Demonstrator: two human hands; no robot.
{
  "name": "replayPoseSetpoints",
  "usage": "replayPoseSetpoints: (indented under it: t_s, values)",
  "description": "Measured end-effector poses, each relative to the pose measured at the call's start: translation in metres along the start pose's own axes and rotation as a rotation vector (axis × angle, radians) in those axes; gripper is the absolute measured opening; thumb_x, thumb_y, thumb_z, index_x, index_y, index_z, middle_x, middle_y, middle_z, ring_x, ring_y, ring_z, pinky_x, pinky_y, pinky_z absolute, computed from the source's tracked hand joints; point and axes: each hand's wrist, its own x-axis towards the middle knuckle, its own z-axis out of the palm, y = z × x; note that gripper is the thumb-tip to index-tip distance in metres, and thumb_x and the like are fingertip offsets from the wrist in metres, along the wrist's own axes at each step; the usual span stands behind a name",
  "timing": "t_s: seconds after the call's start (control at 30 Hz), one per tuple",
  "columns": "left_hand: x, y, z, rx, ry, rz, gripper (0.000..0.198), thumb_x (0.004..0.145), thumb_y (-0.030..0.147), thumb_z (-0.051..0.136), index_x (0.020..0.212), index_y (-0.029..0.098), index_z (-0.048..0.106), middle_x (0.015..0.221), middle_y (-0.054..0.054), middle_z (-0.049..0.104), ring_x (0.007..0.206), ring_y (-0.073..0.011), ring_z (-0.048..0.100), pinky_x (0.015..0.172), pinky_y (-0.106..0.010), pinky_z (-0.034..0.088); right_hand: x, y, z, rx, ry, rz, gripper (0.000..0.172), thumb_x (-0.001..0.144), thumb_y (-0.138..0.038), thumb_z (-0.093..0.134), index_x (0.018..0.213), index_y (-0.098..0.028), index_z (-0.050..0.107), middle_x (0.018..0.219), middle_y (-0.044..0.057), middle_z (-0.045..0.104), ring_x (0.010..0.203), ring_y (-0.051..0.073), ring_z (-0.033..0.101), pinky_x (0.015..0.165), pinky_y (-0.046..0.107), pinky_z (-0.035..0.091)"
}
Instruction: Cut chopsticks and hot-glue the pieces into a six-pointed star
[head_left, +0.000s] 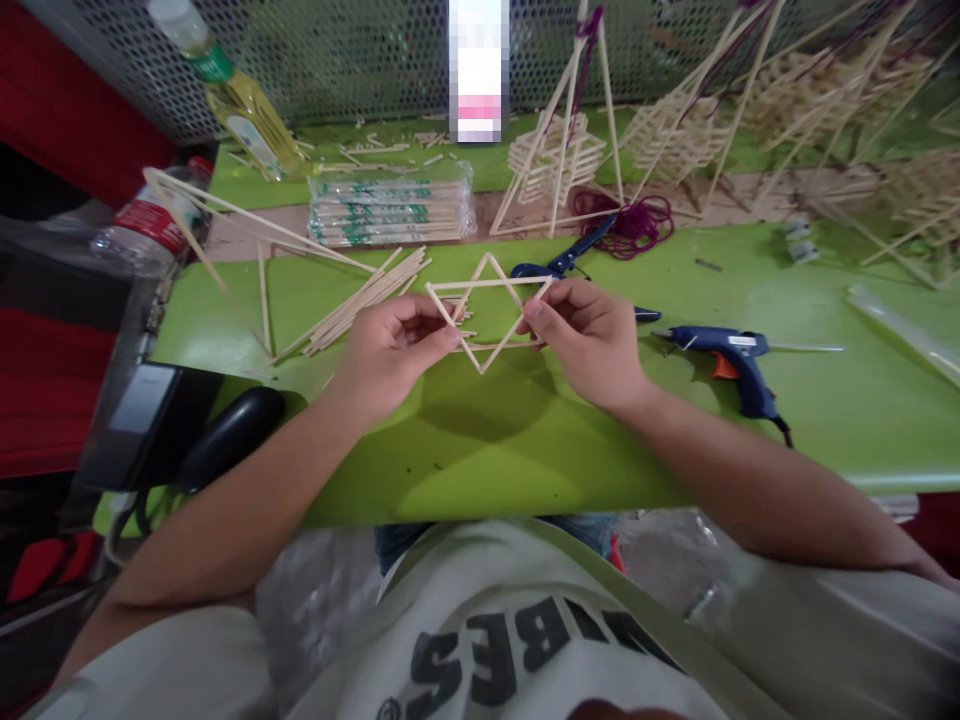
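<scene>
A six-pointed star frame (487, 284) made of thin wooden sticks is held up over the green table. My left hand (401, 345) pinches its left side between thumb and fingers. On the opposite side, my right hand (581, 335) grips it near the upper right corner. Behind my left hand lies a loose bundle of wooden sticks (367, 300). Beyond my right hand are scissors (562, 262) with dark blue handles, partly covered by the hand. A blue glue gun (731, 350) with an orange trigger lies to the right, a glue stick in its back.
Plastic-wrapped sticks (394, 210) lie behind, near purple cord (637, 222). Stick structures (555, 165) with stacked lattices stand at back right. A triangular stick frame (225, 225) is at left, by a red-labelled bottle (154, 220). A yellow-liquid bottle (247, 115) leans at back left.
</scene>
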Motion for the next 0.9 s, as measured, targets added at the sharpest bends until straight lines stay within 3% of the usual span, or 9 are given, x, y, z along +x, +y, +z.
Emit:
replayPoseSetpoints:
  t_s: [0.2,0.37,0.57,0.73,0.9]
  values:
    - [0.0,-0.001,0.0,-0.007,-0.006,-0.03,0.035,0.095,0.047,0.106,0.112,0.019,0.095,0.098,-0.008,0.087,0.086,-0.0207,0.079,0.08,-0.035,0.069,0.003,-0.004,0.003,0.004,0.006,0.043,0.069,0.089,-0.092,0.103,0.093,-0.026,0.083,0.082,0.004,0.081,0.069,0.016,0.066,0.059,0.033,0.053]
    - [-0.003,0.003,0.0,0.044,0.007,-0.02,0.036,0.096,0.049,0.106,0.114,0.021,0.094,0.106,-0.009,0.088,0.096,-0.0236,0.081,0.09,-0.038,0.071,0.001,-0.011,0.004,-0.003,0.004,0.084,0.069,0.082,-0.089,0.109,0.092,-0.027,0.081,0.085,0.003,0.079,0.074,0.019,0.066,0.068,0.037,0.057]
    - [-0.008,0.006,0.0,0.158,0.055,0.056,0.033,0.097,0.051,0.105,0.113,0.024,0.094,0.108,-0.008,0.088,0.095,-0.0231,0.077,0.089,-0.038,0.066,0.001,-0.014,0.001,-0.033,-0.002,0.067,0.062,0.086,-0.083,0.109,0.091,-0.028,0.082,0.086,0.003,0.076,0.076,0.02,0.065,0.071,0.039,0.056]
    - [-0.005,0.006,0.002,0.06,0.01,-0.011,0.036,0.093,0.048,0.107,0.114,0.022,0.093,0.106,-0.008,0.087,0.093,-0.0221,0.078,0.089,-0.037,0.067,0.002,-0.016,0.002,-0.018,-0.009,0.094,0.062,0.086,-0.083,0.109,0.088,-0.029,0.08,0.082,0.003,0.075,0.072,0.019,0.061,0.065,0.038,0.05]
    - [-0.001,0.005,0.004,-0.039,-0.006,-0.094,0.03,0.092,0.042,0.104,0.11,0.02,0.093,0.092,-0.006,0.084,0.082,-0.0197,0.076,0.075,-0.034,0.064,0.004,-0.011,0.002,0.063,-0.012,0.16,0.059,0.081,-0.076,0.114,0.089,-0.027,0.082,0.08,0.002,0.075,0.069,0.017,0.06,0.061,0.035,0.047]
